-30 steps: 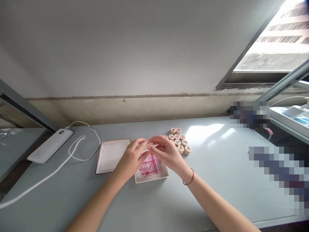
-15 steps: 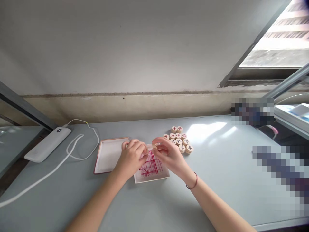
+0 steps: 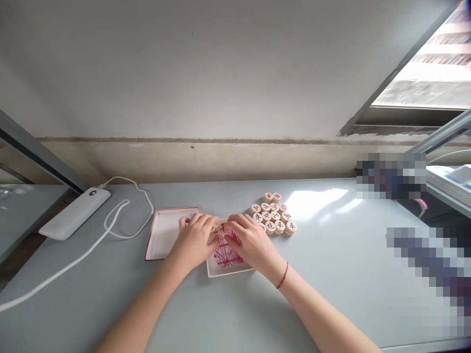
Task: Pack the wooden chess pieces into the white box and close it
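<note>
Both hands are over the shallow white box [image 3: 230, 272], which has a red-lined sheet in it. My left hand [image 3: 196, 241] is closed at the box's left side, its fingertips and thumb around a wooden Chinese chess piece [image 3: 213, 227] that is mostly hidden. My right hand [image 3: 248, 239] pinches another round Chinese chess piece [image 3: 222, 228] with a dark character on it, right beside the left fingertips. To the right stand several stacked Chinese chess pieces [image 3: 274, 215], with red characters toward the back and black ones toward the front.
A white box lid [image 3: 162, 238] with a reddish rim lies left of the box. Further left are a white power bank [image 3: 75, 213] and a looping white cable [image 3: 88, 254]. The grey table [image 3: 338, 255] runs back to the wall. Blurred items lie at the right.
My right hand has moved left to meet my left hand, bringing a piece over the box. More black-character pieces now show at the front of the group. The view has shifted slightly.
</note>
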Action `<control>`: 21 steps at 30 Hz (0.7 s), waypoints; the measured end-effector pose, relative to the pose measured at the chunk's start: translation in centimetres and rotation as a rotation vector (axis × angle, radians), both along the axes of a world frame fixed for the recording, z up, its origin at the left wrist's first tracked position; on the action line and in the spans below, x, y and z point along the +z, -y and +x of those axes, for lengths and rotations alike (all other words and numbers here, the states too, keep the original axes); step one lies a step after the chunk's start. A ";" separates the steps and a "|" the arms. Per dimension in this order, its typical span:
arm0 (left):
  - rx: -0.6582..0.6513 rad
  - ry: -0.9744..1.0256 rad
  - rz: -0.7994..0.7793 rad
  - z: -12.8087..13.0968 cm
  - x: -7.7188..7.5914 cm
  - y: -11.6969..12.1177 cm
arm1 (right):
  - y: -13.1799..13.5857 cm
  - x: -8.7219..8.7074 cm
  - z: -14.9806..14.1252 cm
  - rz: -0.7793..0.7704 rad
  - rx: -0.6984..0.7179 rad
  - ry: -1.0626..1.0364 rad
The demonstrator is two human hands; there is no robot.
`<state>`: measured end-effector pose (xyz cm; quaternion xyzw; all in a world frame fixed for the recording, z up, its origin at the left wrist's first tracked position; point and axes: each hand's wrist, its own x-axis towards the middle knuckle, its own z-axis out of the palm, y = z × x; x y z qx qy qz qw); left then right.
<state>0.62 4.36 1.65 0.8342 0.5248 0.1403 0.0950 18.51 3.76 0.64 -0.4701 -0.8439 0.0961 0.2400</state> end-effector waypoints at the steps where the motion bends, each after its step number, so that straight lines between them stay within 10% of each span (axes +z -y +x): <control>1: -0.003 0.004 -0.008 0.1 -0.1 0.0 | 0.0 -0.1 0.0 -0.001 -0.011 0.017; 13: 0.016 -0.047 -0.006 1.0 0.3 0.1 | -0.7 1.7 1.6 -0.148 -0.011 -0.110; 21: -0.012 -0.080 0.036 1.7 -0.1 -0.1 | -8.2 4.2 8.2 -0.283 -0.460 0.226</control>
